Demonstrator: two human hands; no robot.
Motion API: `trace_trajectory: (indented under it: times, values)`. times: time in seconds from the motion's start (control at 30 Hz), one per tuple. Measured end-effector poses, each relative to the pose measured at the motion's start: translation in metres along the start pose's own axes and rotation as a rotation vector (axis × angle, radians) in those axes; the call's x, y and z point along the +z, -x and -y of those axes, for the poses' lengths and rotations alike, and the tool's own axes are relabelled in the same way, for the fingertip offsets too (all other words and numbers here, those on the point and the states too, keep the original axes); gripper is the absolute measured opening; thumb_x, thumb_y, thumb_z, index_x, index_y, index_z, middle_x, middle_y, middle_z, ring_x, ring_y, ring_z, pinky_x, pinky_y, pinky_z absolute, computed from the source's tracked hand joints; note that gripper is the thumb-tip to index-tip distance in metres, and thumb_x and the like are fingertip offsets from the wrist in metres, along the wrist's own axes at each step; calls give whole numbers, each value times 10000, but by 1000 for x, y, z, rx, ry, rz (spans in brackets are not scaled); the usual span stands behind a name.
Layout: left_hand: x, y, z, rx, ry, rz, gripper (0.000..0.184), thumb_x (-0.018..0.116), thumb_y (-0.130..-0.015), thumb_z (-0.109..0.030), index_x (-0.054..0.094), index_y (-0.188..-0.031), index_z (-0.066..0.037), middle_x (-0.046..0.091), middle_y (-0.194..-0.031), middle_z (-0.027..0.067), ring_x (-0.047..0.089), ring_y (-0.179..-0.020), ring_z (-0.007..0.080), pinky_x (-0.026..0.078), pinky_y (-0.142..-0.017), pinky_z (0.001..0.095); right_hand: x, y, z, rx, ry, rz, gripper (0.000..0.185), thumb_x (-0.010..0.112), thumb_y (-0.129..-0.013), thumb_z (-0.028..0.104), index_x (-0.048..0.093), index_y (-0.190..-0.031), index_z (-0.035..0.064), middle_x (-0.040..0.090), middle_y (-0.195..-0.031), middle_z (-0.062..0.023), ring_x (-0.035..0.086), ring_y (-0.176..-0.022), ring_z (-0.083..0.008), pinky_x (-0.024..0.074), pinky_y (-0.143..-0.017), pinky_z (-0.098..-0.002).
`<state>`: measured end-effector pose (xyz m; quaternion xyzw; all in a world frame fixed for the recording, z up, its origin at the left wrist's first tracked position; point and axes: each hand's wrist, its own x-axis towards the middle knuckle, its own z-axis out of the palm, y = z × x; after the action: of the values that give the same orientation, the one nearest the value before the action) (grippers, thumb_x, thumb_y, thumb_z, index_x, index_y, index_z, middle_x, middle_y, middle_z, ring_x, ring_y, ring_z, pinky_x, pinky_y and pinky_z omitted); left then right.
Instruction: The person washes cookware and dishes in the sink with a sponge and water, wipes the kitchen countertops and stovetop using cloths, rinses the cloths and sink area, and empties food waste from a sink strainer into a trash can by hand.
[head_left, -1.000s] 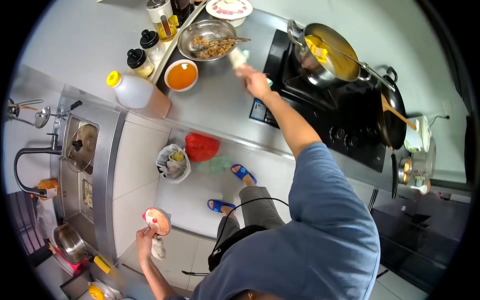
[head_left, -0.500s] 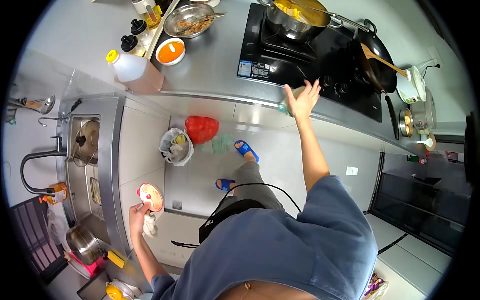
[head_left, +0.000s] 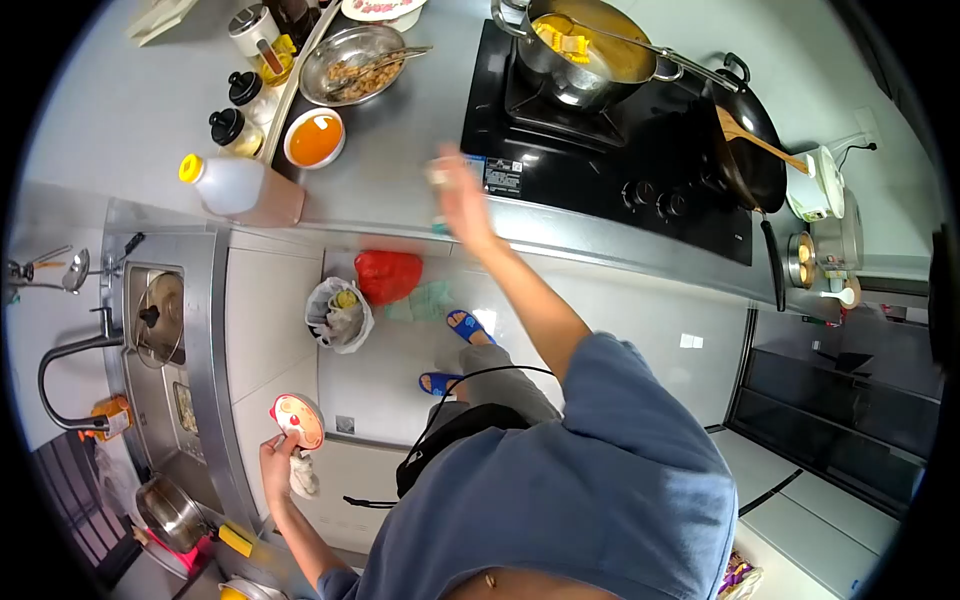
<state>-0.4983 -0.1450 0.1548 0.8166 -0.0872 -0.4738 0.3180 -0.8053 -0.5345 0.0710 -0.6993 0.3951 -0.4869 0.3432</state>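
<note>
At lower left, my left hand (head_left: 277, 466) pinches a flat oval pink-and-white piece with red spots (head_left: 299, 421), in front of the sink cabinet; its exact kind is unclear. A whitish cloth-like thing (head_left: 303, 475) hangs beside that hand. My right hand (head_left: 463, 200), smeared by motion, is over the steel counter's front edge (head_left: 390, 215), just left of the hob (head_left: 600, 170). Under its palm shows part of a pale green cloth (head_left: 440, 228); the rest of the cloth is hidden or blurred.
A pot (head_left: 580, 65) of yellowish liquid and a black wok (head_left: 745, 150) stand on the hob. Left on the counter are an orange-filled bowl (head_left: 315, 138), a metal bowl (head_left: 352, 65) and a yellow-capped jug (head_left: 240, 188). A bin (head_left: 338, 315) and red bag (head_left: 387, 276) stand on the floor.
My right hand has swept left along the counter edge, from in front of the hob to its left end, with the cloth. My left hand keeps its hold; the view has shifted slightly.
</note>
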Motion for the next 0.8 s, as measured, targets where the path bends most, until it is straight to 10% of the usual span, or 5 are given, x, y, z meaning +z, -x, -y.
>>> trace_trajectory:
  times: [0.1,0.33,0.5,0.73,0.8]
  values:
    - [11,-7,-15,31,16,-81,214,669,-763,-166,591,-831,21,584,-665,42,514,-524,104,391,-483,241,-110,13,-19,19,618,-668,353,595,-853,94,465,-1157,-30,457,-1101,-157,468,-992,-308,396,-906,-413]
    - [7,-43,-19,-47,-145,-20,588,706,-754,-214,462,-1138,159,621,-869,136,580,-727,139,455,-691,246,-80,16,-89,252,206,-499,413,573,-833,73,458,-1201,-77,490,-1173,-254,466,-1139,-372,365,-1004,-405]
    - [41,-23,-61,66,-125,-141,254,671,-761,-203,621,-840,33,590,-688,32,528,-576,102,405,-537,236,-45,-9,-49,82,437,-52,303,636,-695,-10,550,-985,3,555,-1015,-188,516,-992,-373,413,-872,-430]
    - [24,-19,-77,84,-176,-52,259,672,-761,-190,619,-868,40,597,-701,44,532,-582,107,409,-530,247,-172,76,4,337,761,-391,438,522,-784,-6,512,-1217,62,494,-1136,-156,452,-1058,-336,380,-921,-404]
    - [29,-13,-79,115,-199,-58,229,674,-759,-184,630,-828,29,593,-679,36,528,-567,104,402,-521,246,-169,114,-25,410,914,-316,642,649,-780,287,400,-1270,-46,453,-1168,-225,435,-1050,-376,360,-901,-444]
